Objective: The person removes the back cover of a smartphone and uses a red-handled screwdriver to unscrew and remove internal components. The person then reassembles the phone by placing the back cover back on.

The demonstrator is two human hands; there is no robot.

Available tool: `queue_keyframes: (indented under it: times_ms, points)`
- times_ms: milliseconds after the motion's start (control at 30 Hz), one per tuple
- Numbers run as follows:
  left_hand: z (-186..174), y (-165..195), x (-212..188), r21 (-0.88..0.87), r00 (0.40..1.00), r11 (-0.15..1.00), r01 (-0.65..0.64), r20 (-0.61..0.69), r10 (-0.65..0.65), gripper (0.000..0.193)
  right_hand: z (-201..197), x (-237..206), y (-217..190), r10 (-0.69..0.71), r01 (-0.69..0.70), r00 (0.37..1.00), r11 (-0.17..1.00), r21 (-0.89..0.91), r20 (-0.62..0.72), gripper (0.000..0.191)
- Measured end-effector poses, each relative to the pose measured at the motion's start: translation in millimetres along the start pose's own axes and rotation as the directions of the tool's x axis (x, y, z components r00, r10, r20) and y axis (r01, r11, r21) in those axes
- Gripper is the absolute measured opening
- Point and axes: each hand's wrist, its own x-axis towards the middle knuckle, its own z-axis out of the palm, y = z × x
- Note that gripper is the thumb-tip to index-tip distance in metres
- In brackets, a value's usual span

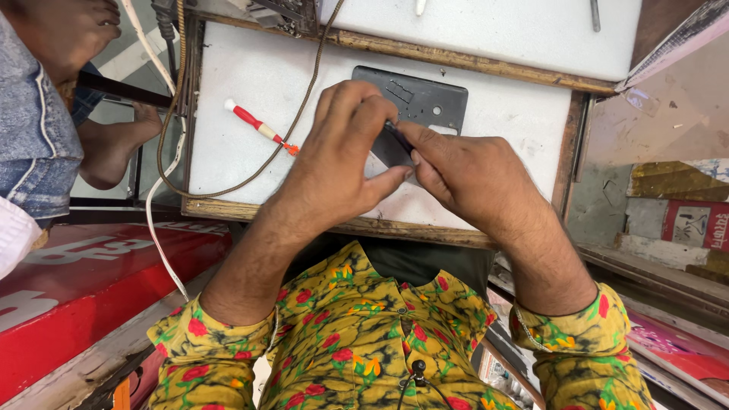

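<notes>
Dark grey metal, a flat plate point(418, 102) lies on a white board point(250, 83) and is touched by both hands. The left hand point(338, 171) is curled over the plate's near edge, thumb stretched out beneath. The right hand point(471, 178) is closed, fingertips pinched on a small dark tool point(398, 138), perhaps a thin driver, though little of it is seen. The tool is pressed between the two hands against the plate. A red and white screwdriver point(258, 127) is laid well left of the plate, beside a brown cable point(228, 186). Yellow flowered sleeves point(205, 357) are seen below; another person's bare foot point(114, 152) is at the far left.
</notes>
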Motion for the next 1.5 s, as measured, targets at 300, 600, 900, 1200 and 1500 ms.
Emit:
queue_keyframes:
  times_ms: [300, 600, 900, 1200, 1500]
  points:
    - [32.8, 9.8, 4.4, 0.083, 0.985, 0.996, -0.031, -0.166, 0.045, 0.105, 0.6, -8.9, 3.0, 0.064, -0.032, 0.953, 0.993, 0.111, -0.298, 0.023]
    - [73.6, 12.2, -17.4, -0.288, 0.93, 0.907, 0.306, -0.115, -0.35, 0.122, 23.1, -20.9, -6.2, 0.175, -0.046, 0.862, 0.961, 0.271, -0.476, 0.022]
    - [75.5, 15.2, -20.4, -0.045, 0.958, 0.99, 0.136, -0.249, -0.143, 0.119, 19.7, -32.8, -6.3, 0.223, -0.085, 0.849, 0.952, 0.294, -0.479, 0.022]
    - [48.2, -9.3, -28.1, 0.227, 0.991, 0.974, -0.022, -0.125, 0.051, 0.104, -5.2, -38.3, 7.8, 0.133, -0.055, 0.966, 0.944, 0.326, -0.222, 0.041]
    - [73.7, -3.7, -34.1, 0.331, 0.986, 0.942, -0.047, -0.134, 0.096, 0.076, -33.2, -48.3, 8.1, 0.118, -0.115, 0.993, 0.986, 0.122, -0.014, 0.038]
